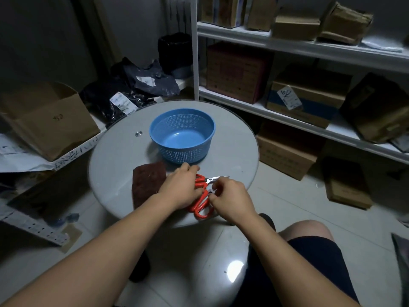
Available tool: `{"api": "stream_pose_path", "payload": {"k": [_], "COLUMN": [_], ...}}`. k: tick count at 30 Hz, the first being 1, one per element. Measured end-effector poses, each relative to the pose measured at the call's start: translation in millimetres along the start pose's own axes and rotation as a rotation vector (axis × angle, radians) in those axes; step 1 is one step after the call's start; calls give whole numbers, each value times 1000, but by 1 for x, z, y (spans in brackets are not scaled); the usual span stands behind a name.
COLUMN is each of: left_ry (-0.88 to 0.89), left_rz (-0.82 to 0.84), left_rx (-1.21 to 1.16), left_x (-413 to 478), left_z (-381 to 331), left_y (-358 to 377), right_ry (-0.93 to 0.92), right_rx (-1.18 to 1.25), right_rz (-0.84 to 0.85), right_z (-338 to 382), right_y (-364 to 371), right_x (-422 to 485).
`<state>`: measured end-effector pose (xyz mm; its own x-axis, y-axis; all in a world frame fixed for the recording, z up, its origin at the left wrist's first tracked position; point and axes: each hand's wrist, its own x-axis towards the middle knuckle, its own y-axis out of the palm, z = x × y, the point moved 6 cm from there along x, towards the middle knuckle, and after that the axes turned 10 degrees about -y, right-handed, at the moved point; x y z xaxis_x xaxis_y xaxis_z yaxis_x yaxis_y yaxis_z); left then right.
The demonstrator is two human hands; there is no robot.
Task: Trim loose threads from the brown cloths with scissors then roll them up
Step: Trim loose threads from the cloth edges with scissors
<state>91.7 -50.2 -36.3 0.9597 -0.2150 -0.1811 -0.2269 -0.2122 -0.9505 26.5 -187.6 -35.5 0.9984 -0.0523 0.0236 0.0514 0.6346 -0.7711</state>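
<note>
Both hands are down at the near edge of the round grey glass-topped bench (115, 151), meeting over the orange-handled steel scissors (201, 201). The left hand (180, 188) lies across the upper handle loop, fingers curled onto it, though whether that grip has closed I cannot tell. The right hand (231, 199) pinches near the pivot, fingertips touching the metal, grip not yet through a loop. The scissors lie flat on the bench. Just left of them sits the dark brown folded cloth (147, 185), flat and unrolled. Behind, the round blue perforated plastic basket (159, 131) stands empty. By my reading the task has barely begun: trimming and rolling all remain.
</note>
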Motion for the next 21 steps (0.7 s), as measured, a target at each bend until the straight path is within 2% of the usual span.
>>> {"api": "stream_pose_path", "payload": {"k": [4,7,10,14,16,18,21], "left_ry": [-18,-34,-32,-51,-126,-262,-480], "left_rz": [56,38,-32,-174,-282,-366,-322], "left_rx": [6,-32,-72,-215,-358,-535,-785], "left_x": [10,11,-1,-36,-62,-89,-116], "left_z": [2,3,2,11,26,54,99], "left_y": [3,-2,-15,-41,-55,-61,-50], "right_ry": [-11,-13,2,14,30,26,13], "right_rx": [2,-3,4,58,106,148,154], "right_rz": [19,3,-42,-201,-247,-223,-47], "right_z": [2,2,2,3,7,18,42], "right_y": [2,-1,-9,-22,-27,-21,10], "right_x": [1,1,-3,-17,-26,-27,-17]}}
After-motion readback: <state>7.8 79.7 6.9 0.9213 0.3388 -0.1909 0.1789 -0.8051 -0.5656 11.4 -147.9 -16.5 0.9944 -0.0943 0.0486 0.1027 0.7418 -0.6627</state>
